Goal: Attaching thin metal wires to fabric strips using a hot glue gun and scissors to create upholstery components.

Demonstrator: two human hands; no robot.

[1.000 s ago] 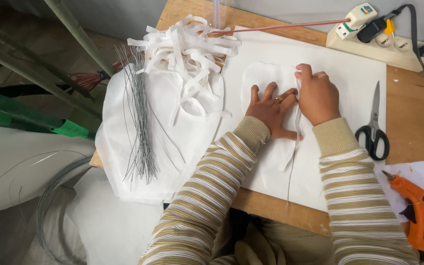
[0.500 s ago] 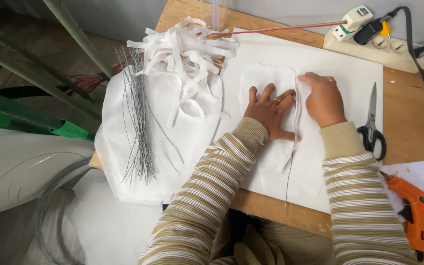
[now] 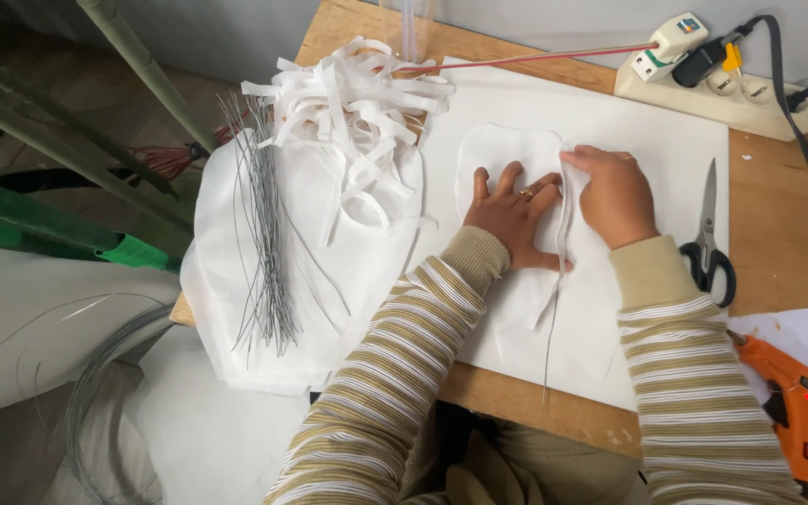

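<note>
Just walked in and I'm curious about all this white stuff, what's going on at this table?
A person in a striped sweater is working at a wooden table. The left hand lies flat on a white petal-shaped piece, while the right hand presses a narrow white strip over a thin wire along it. A bundle of wires, a heap of white strips, scissors and an orange glue gun lie around.

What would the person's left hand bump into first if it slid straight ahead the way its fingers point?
The left hand, flat on the white petal-shaped cutout, points up-table. Probably nothing until the thin red wire; the way looks free.
</note>
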